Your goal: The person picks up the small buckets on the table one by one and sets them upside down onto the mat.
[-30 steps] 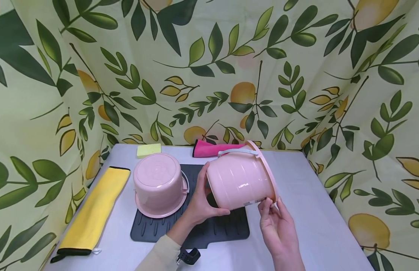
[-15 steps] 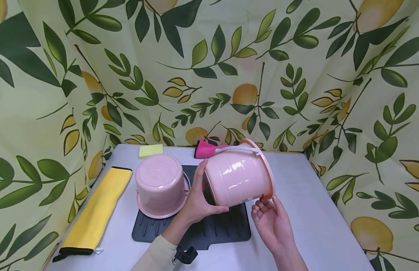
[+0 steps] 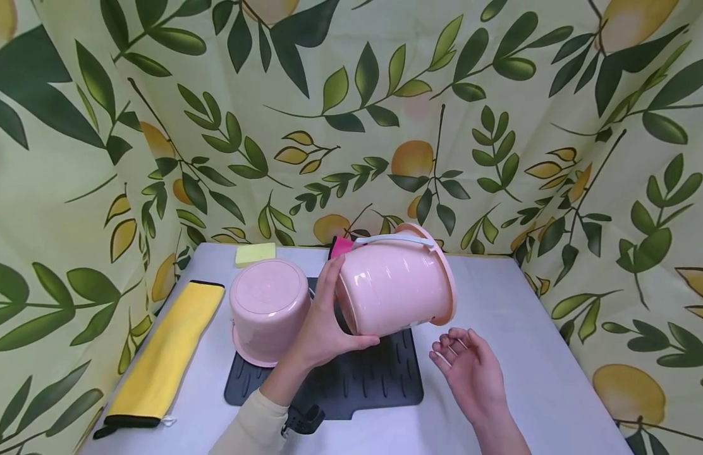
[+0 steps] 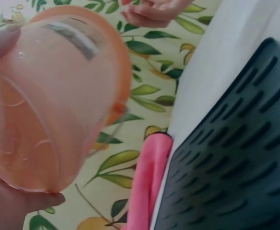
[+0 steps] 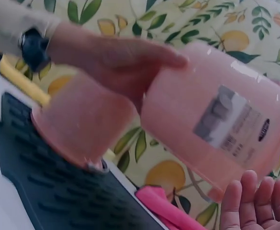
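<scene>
My left hand [image 3: 323, 325] grips a pink plastic bucket [image 3: 394, 284] by its base, thumb below and fingers over the top edge. The bucket is tipped on its side above the dark mat, its mouth facing right and its pale handle lying along the upper side. A printed label [image 5: 231, 120] shows on its wall in the right wrist view. My right hand [image 3: 472, 373] is below and right of the rim, apart from it, palm up with loosely bent fingers and nothing in it. Another pink bucket [image 3: 268, 309] stands upside down on the mat's left side.
The dark ribbed drying mat [image 3: 380, 385] lies mid-table. A folded yellow cloth [image 3: 166, 354] with black trim lies at the left edge, a pale yellow sponge [image 3: 255, 253] at the back left. A pink cloth [image 3: 341, 245] is partly hidden behind the held bucket. Patterned curtain surrounds the table.
The held bucket has risen and shifted left with my left hand. My right hand has let go of the rim and drawn away, turning palm up.
</scene>
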Available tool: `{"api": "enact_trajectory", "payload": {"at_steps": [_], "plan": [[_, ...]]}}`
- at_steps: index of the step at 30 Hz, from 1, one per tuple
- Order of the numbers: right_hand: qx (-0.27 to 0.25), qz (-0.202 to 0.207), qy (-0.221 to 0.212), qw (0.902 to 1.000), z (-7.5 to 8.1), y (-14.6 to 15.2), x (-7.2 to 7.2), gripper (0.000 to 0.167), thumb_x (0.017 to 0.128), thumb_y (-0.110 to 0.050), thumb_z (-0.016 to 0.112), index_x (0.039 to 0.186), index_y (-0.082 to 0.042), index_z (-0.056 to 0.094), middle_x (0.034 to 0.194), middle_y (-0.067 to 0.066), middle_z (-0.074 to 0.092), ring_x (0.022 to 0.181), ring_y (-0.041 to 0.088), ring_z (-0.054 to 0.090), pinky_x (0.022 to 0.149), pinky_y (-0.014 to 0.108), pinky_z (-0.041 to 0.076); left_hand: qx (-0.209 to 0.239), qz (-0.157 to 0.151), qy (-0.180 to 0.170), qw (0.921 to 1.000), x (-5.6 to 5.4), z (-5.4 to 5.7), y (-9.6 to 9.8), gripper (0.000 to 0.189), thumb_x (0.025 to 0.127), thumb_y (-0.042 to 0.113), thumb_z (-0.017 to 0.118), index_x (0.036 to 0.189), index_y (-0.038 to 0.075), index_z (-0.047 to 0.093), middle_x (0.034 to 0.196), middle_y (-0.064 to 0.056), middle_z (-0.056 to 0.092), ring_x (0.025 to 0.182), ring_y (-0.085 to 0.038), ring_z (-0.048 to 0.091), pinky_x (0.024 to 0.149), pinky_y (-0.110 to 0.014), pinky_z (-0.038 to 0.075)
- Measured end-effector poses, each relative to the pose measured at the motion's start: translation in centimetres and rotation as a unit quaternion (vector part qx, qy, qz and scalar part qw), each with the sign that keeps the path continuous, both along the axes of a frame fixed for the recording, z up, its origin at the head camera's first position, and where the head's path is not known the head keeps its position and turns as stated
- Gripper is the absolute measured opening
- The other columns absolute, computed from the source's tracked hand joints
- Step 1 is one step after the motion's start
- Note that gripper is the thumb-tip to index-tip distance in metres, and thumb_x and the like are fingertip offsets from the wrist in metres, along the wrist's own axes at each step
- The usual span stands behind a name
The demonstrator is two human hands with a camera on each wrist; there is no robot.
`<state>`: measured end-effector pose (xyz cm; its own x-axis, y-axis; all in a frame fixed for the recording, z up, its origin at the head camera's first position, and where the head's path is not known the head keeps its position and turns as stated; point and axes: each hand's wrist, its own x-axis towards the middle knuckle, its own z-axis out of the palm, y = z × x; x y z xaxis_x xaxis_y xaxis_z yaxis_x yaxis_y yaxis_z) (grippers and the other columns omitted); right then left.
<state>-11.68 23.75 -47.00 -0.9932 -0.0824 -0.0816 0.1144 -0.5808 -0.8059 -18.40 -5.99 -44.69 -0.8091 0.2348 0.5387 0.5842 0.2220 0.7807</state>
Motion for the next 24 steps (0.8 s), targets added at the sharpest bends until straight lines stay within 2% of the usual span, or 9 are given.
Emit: {"api": "enact_trajectory", "payload": {"at_steps": [4,9,15,20,24], "plan": [[0.04,-0.02,0.026,0.9987,-0.4,0.9,-0.6,0.048,0.121,-0.039,0.03,0.112,-0.014,0.07,0.107,0.004,0.066,0.107,0.021,0.065,0.105,0.038,0.056,-0.031,0.02,0.009,0.9993,0.0,0.6,-0.6,0.14,0.062,0.036,0.104,0.173,0.037,0.019,0.171,-0.002,0.025,0.153,-0.026,0.034,0.115,-0.062,0.044],[0.018,-0.044,0.032,0.9984,-0.6,1.9,-1.1,0.047,0.121,-0.033,0.029,0.11,-0.011,0.069,0.105,0.005,0.065,0.104,0.022,0.065,0.102,0.037,0.058,-0.049,0.035,0.021,0.998,0.1,1.2,-1.2,0.139,0.062,0.039,0.104,0.173,0.035,0.02,0.165,-0.005,0.03,0.149,-0.027,0.037,0.113,-0.061,0.048],[-0.005,-0.055,0.027,0.9981,-0.6,2.5,-1.2,0.045,0.121,-0.031,0.029,0.109,-0.01,0.068,0.103,0.005,0.065,0.104,0.022,0.065,0.102,0.036,0.057,-0.062,0.032,0.034,0.9969,0.0,2.1,-1.6,0.14,0.061,0.036,0.104,0.173,0.034,0.02,0.162,-0.008,0.031,0.147,-0.029,0.038,0.11,-0.061,0.05],[-0.035,-0.051,0.026,0.9977,-0.9,2.7,-1.1,0.046,0.121,-0.03,0.03,0.11,-0.008,0.069,0.111,0.007,0.067,0.113,0.025,0.066,0.109,0.039,0.054,-0.077,0.034,0.046,0.9954,-0.1,2.6,-2.1,0.14,0.06,0.035,0.106,0.172,0.034,0.022,0.163,-0.01,0.029,0.148,-0.03,0.037,0.111,-0.062,0.049],[-0.021,-0.062,0.033,0.9973,-1.2,2.8,-1.1,0.044,0.121,-0.03,0.031,0.112,-0.007,0.068,0.117,0.008,0.069,0.119,0.027,0.066,0.112,0.041,0.052,-0.089,0.042,0.052,0.9938,-0.2,2.7,-2.4,0.14,0.061,0.037,0.106,0.173,0.035,0.021,0.168,-0.011,0.025,0.152,-0.033,0.032,0.111,-0.065,0.047]]}}
